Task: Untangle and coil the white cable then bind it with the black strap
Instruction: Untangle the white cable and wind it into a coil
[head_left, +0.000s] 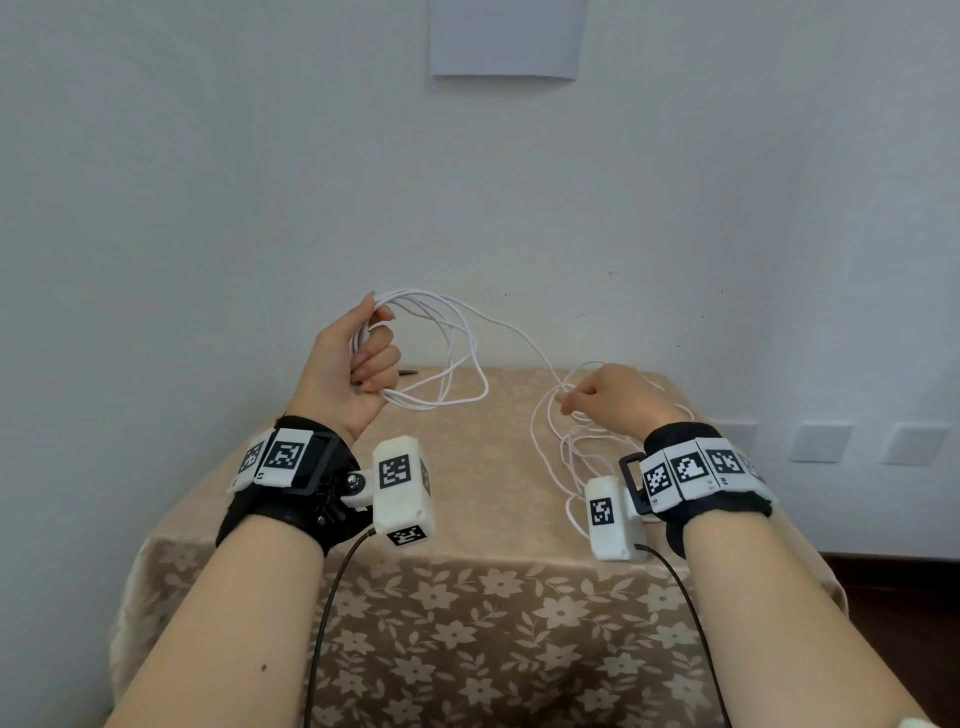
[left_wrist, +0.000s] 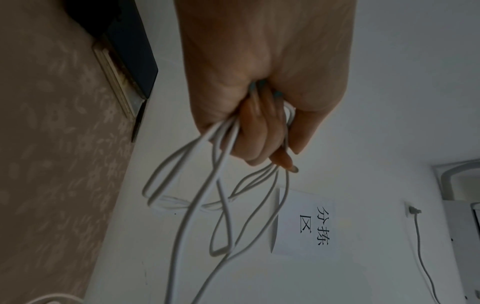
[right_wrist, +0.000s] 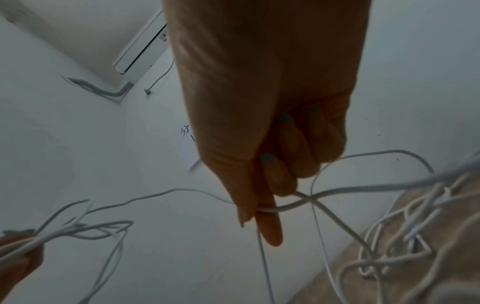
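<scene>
My left hand (head_left: 371, 353) is raised above the table's far left and grips several loops of the white cable (head_left: 449, 358) in its fist; the left wrist view shows those loops (left_wrist: 197, 185) hanging from the curled fingers (left_wrist: 259, 133). One strand runs from the coil across to my right hand (head_left: 597, 400), which pinches it between thumb and forefinger (right_wrist: 270, 226). Below that hand the rest of the cable lies as a loose tangle (head_left: 576, 457) (right_wrist: 405, 236) on the cloth. A thin dark strip (head_left: 408, 372), apparently the black strap, lies on the table behind my left hand.
The table (head_left: 467, 571) carries a beige flowered cloth and stands against a white wall. A paper sheet (head_left: 504, 36) hangs on the wall above. Wall sockets (head_left: 821, 441) sit low at the right. Thin black leads trail from both wrist cameras.
</scene>
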